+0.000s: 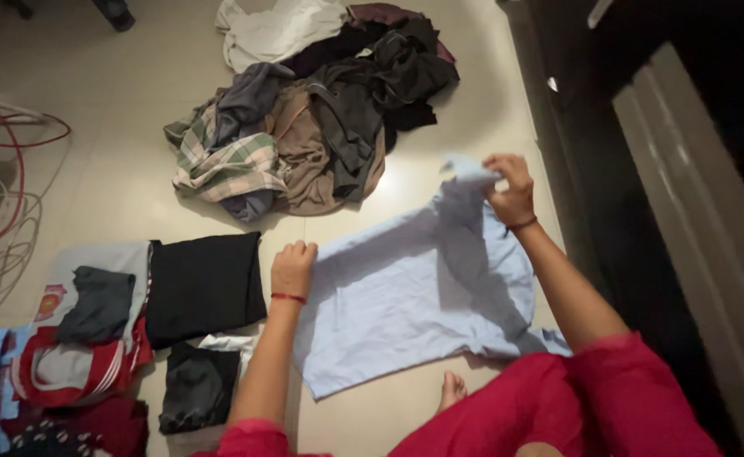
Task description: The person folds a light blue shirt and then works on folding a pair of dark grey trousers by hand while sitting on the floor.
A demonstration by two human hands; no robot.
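Pale blue shirt (406, 296) on floor: my left hand (292, 269), fisted, pins its nine-o'clock edge; right hand (510, 188) pinches sleeve at one o'clock—best folded taut.

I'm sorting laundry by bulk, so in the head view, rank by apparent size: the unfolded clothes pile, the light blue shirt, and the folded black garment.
1. unfolded clothes pile
2. light blue shirt, close to the pile, so unsure
3. folded black garment, clearly smallest
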